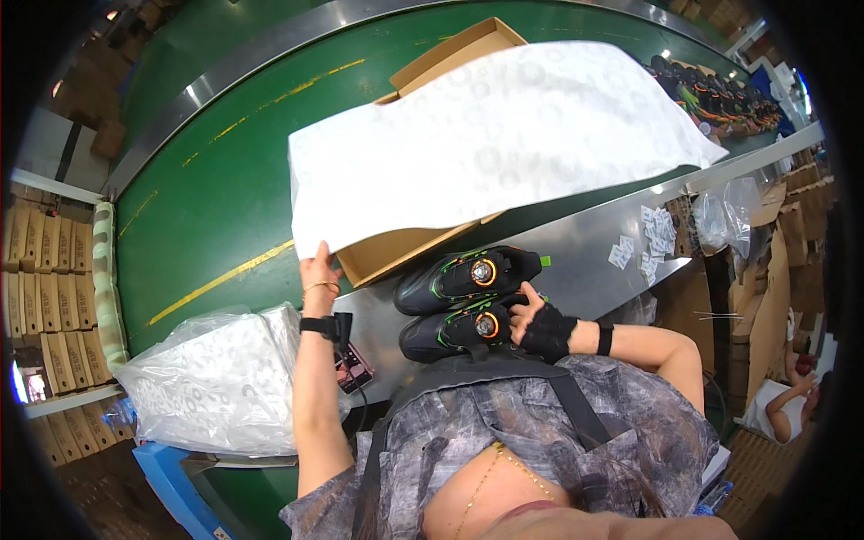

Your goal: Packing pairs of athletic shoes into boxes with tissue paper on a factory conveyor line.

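Observation:
A large white sheet of wrapping paper [486, 135] with a faint grey pattern lies spread over an open brown cardboard shoebox [396, 252], hiding most of it. My left hand [319, 274] pinches the sheet's near left corner beside the box. In front of the box, a pair of black shoes with green and orange trim and round dials rests on its side, the far shoe [459, 277] against the near shoe [450, 333]. My right hand [538, 324], in a black fingerless glove, grips the near shoe at its collar, fingers partly hidden.
A plastic-wrapped stack of white paper [216, 387] sits at the left, near a small dark device [353, 367]. White packets [657, 234] lie on the metal ledge [576, 261] to the right. More shoes [720, 94] line the green belt [216, 189] farther back.

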Available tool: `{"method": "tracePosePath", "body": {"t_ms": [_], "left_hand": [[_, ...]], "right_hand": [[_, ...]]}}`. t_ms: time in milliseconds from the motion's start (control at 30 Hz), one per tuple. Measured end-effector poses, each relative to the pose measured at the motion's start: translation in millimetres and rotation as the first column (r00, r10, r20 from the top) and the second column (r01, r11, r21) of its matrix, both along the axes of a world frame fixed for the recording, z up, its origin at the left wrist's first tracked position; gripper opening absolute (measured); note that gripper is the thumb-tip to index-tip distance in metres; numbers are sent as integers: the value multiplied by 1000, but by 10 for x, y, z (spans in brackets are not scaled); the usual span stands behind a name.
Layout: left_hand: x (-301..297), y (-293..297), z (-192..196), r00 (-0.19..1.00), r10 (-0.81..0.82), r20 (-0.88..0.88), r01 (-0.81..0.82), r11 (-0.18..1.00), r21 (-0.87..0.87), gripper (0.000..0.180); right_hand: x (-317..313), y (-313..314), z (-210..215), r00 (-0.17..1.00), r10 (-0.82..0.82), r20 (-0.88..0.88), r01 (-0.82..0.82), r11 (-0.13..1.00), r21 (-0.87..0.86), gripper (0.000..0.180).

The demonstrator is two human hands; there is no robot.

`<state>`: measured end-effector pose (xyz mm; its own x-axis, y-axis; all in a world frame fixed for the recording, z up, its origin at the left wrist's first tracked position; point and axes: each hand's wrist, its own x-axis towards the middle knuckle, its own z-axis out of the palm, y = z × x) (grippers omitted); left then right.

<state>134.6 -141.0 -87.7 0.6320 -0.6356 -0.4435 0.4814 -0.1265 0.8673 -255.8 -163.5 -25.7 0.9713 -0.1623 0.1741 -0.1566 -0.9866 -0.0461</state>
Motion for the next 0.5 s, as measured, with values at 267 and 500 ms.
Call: {"method": "tracePosePath", "body": {"t_ms": [267, 500], "left_hand": [[-22, 476, 17, 618, -104, 779, -98, 973, 208, 28], [-147, 483, 396, -6, -12, 1000, -40, 999, 12, 28]], "right_hand": [[746, -420, 1138, 980, -178, -89, 173, 541, 823, 24], [1984, -1077, 477, 766, -642, 18, 463, 571, 678, 32]]}}
